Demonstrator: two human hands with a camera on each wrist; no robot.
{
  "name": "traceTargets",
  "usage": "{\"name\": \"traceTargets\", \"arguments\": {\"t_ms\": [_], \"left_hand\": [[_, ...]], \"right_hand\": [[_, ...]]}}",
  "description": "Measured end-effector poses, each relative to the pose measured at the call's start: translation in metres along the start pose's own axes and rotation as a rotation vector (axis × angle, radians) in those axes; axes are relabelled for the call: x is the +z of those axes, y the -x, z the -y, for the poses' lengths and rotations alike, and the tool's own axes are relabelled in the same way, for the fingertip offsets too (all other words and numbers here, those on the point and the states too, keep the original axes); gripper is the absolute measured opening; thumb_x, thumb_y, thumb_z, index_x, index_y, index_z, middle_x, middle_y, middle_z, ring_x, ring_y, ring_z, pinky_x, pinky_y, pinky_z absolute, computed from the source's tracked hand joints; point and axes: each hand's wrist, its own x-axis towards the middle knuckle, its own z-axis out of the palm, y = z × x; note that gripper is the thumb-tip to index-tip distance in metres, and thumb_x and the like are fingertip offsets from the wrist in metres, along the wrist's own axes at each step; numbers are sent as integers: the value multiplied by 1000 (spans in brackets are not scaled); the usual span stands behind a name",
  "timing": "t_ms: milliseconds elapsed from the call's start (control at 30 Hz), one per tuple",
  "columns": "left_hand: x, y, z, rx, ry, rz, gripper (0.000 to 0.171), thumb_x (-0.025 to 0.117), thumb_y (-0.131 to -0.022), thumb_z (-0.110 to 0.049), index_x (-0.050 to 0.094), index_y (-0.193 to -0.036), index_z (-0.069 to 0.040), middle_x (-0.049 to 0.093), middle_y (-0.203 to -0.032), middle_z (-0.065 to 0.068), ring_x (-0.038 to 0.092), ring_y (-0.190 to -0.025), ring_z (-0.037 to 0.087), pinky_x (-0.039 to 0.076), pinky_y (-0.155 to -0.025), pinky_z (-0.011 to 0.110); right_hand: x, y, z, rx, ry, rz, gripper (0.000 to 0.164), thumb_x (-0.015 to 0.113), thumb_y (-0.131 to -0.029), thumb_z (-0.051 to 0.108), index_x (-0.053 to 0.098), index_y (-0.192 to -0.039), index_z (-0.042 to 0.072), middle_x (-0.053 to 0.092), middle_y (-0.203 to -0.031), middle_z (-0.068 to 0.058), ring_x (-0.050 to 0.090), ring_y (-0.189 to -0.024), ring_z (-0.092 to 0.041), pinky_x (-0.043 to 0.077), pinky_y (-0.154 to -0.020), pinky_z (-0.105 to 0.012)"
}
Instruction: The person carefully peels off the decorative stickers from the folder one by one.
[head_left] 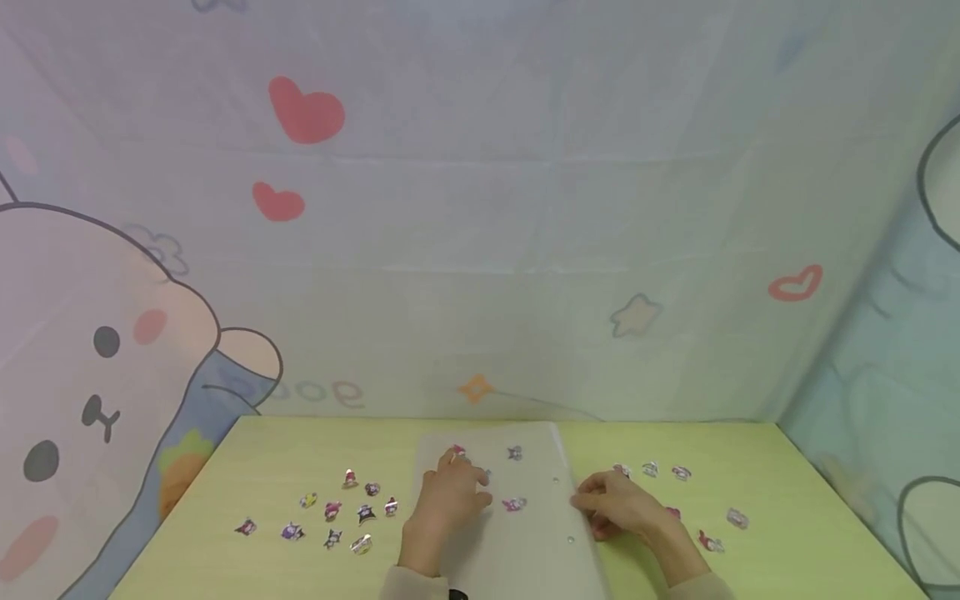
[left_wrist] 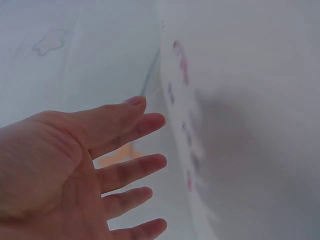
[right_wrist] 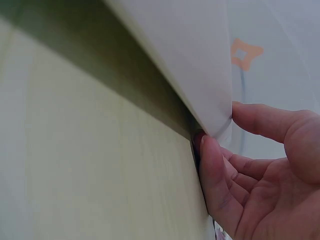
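Note:
A flat white sheet or folder (head_left: pixel 525 554) lies at the middle front of the table, with several small cartoon stickers (head_left: pixel 514 504) on it and small round dots (head_left: pixel 571 539) near its right side. My right hand (head_left: pixel 622 508) pinches its right edge; in the right wrist view this white edge (right_wrist: pixel 200 75) is raised off the table between thumb and finger. Over the upper left of the sheet is my left hand (head_left: pixel 450 496), fingers extended and spread, holding nothing in the left wrist view. It partly hides a sticker (head_left: pixel 459 451) near its fingertips.
Several loose stickers (head_left: pixel 365 513) are scattered on the yellow table (head_left: pixel 202 500) to the left. More stickers (head_left: pixel 737 518) lie on the right, some partly behind my right hand. A printed cloth (head_left: pixel 480 250) hangs behind the table's far edge.

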Motion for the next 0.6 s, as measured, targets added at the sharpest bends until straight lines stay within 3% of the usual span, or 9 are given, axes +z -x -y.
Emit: {"name": "traceTargets", "arguments": {"t_ms": [167,300,600], "left_hand": [[18,-4,-14,-28,-18,21,16,65,-73,-18,67,-87,-11,56,-97,10,31,-119,41,31,-84,58],[28,-7,-19,-33,-59,-18,8,69,-70,-17,62,-72,-13,54,-90,9,32,-118,42,32,-83,58],[37,-10,-21,-25,-74,-45,16,71,-69,-15,56,-61,-16,52,-103,13,26,-122,41,29,-86,59]], "right_hand": [[0,1,-1,4,-1,-3,37,62,-81,21,51,-104,-7,55,-79,-13,54,-54,-17,50,-55,-36],[0,0,-1,6,-4,-1,36,62,-81,22,52,-103,-6,55,-78,-13,54,-54,-17,50,-55,-36],[-1,0,-1,4,-23,2,36,62,-81,21,52,-101,-6,54,-77,-13,55,-54,-18,51,-55,-37]]}}
